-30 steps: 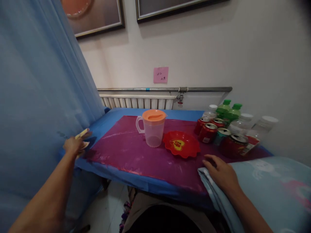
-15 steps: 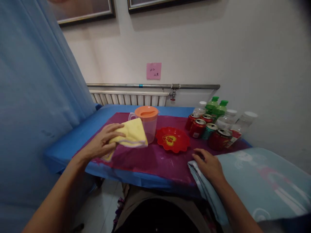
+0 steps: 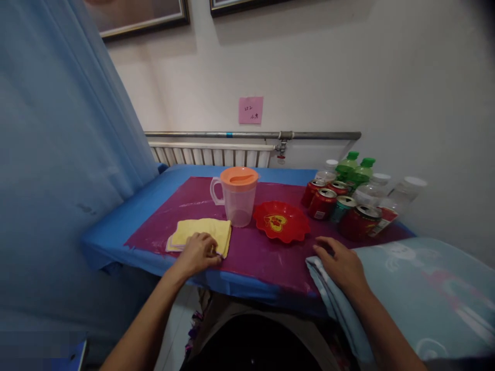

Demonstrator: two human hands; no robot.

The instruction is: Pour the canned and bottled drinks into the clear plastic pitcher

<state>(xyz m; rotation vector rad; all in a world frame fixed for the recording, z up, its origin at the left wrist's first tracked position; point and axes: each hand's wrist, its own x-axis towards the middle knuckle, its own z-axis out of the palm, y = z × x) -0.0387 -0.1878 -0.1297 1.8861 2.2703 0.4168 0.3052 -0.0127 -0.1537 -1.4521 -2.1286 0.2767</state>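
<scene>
Folded yellow cloth (image 3: 201,232) flat on purple mat (image 3: 251,252).

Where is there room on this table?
There is bare purple cover in front of the red dish, between the yellow cloth under the left hand and the right hand on the blue blanket. Also bare: left of the pitcher, toward the curtain. The cans and bottles crowd the back right corner.

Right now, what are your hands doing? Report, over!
Left hand flat on yellow cloth, lying on the purple mat. Right hand resting on light blue blanket. Pitcher stands just behind cloth, red dish beside it.
</scene>
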